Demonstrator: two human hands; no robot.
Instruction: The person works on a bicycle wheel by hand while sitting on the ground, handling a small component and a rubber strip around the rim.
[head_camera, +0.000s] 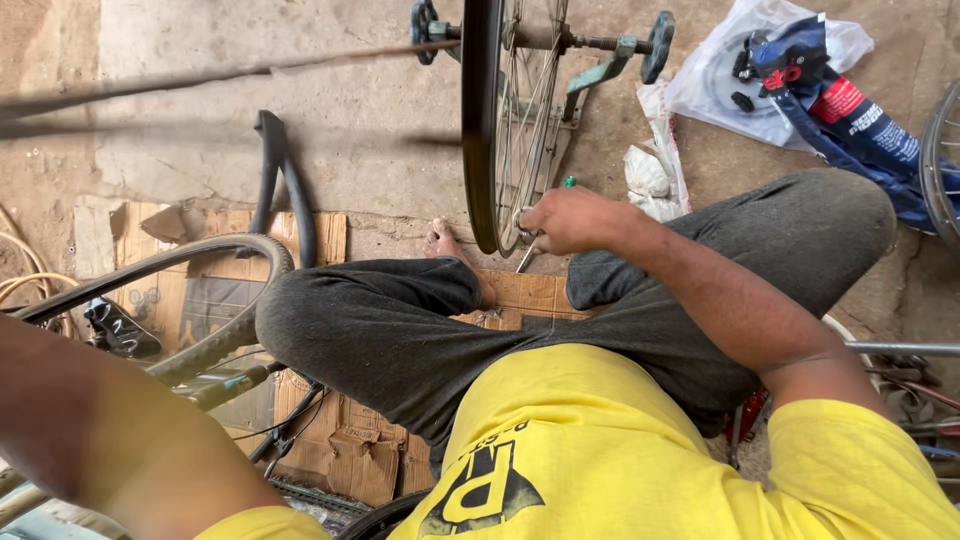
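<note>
A spoked bicycle wheel (500, 120) stands upright on a truing stand in front of me. My right hand (570, 218) is closed on a small metal tool (527, 255) with a green tip, held against the wheel's rim and spokes. My left arm (110, 430) reaches out of view at the lower left, so my left hand is hidden. I sit cross-legged in grey trousers and a yellow shirt, one bare foot (445, 242) beside the wheel.
A loose black tyre (200, 290) and a tube lie on flattened cardboard (330, 440) at left. White plastic bags (740, 70) and a blue package (860, 120) lie at upper right. Another wheel's rim (945, 160) shows at the right edge. The floor is concrete.
</note>
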